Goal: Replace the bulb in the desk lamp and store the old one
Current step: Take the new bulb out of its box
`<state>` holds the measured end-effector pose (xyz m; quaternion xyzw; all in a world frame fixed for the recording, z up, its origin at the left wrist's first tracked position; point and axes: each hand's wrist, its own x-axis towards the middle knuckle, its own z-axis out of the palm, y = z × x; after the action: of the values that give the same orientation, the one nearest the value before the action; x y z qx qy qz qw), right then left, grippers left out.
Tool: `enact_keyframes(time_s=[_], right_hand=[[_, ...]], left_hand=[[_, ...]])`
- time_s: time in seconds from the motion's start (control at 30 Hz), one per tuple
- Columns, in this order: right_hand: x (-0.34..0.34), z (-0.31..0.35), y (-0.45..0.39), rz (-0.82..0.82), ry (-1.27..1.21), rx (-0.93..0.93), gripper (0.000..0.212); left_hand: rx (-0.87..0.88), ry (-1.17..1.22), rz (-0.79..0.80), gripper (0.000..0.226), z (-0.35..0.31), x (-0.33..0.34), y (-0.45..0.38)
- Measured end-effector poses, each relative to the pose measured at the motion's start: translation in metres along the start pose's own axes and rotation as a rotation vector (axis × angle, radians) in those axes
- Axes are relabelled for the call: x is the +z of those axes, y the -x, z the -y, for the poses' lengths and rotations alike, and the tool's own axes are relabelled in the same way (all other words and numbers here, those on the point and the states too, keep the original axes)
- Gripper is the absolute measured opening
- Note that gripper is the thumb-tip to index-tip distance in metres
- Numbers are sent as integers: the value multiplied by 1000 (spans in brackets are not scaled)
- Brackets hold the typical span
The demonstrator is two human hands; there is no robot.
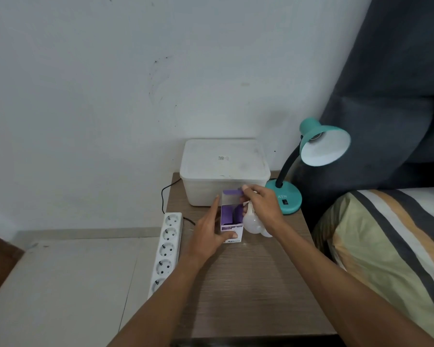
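A teal desk lamp [318, 144] stands at the table's far right, its shade tilted toward me; the socket inside looks empty. A purple and white bulb box [232, 221] stands upright mid-table with its top flap open. My left hand [208, 234] grips the box from its left side, thumb across the front. My right hand [263, 209] holds a white bulb [252, 225] against the box's right side, while its thumb and forefinger pinch the open purple flap.
A white lidded plastic container [224, 169] sits behind the box, against the wall. A white power strip [167, 246] lies along the wooden table's [248, 284] left edge with a black cable. A striped pillow [391, 246] and dark headboard stand at the right.
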<state>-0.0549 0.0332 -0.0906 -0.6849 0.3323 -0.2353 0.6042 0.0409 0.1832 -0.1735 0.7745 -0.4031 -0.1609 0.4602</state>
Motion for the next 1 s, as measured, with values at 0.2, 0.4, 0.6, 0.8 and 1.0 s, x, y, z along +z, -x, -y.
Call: enact_keyframes(time_s=[0.2, 0.4, 0.6, 0.8, 1.0], right_hand=[[-11, -4, 8, 56, 137, -93, 10], [-16, -15, 14, 148, 316, -122, 7], [-15, -29, 23, 128, 426, -173, 11], [-15, -32, 25, 101, 514, -236, 11], [-11, -30, 26, 78, 634, -218, 14]], left_hand=[[-4, 28, -6, 117, 2, 1, -2], [22, 3, -17, 104, -2, -1, -1], [63, -56, -16, 98, -4, -1, 1], [76, -66, -18, 100, -5, 0, 1], [85, -66, -40, 99, -2, 4, 3]])
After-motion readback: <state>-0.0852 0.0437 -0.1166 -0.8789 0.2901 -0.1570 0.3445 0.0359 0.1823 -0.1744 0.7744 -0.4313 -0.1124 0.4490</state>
